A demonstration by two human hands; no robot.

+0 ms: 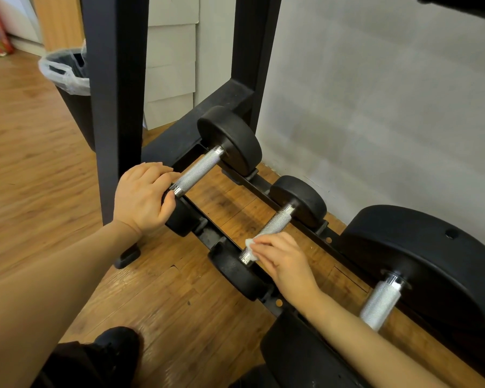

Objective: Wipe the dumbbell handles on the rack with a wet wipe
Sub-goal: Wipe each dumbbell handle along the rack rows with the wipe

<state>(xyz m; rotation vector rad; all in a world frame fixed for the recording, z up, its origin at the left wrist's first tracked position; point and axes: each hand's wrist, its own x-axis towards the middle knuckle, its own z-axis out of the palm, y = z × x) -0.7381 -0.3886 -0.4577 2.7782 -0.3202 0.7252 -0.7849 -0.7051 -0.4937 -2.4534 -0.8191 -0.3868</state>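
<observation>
Three black dumbbells with knurled silver handles lie across the low rails of a black rack (331, 240). My left hand (142, 197) grips the near head of the left dumbbell (230, 138), its fingers curled over the top. My right hand (284, 261) holds a white wet wipe (251, 249) wrapped on the near end of the middle dumbbell's handle (277, 222). The right, largest dumbbell (431, 270) shows its handle (381, 302) untouched, partly behind my right forearm.
A black rack upright (115, 107) stands just left of my left hand, another upright (255, 51) behind. A black bin with a plastic liner (67, 77) sits at the left on the wooden floor. A grey wall runs behind the rack. My dark shoe (115, 345) is below.
</observation>
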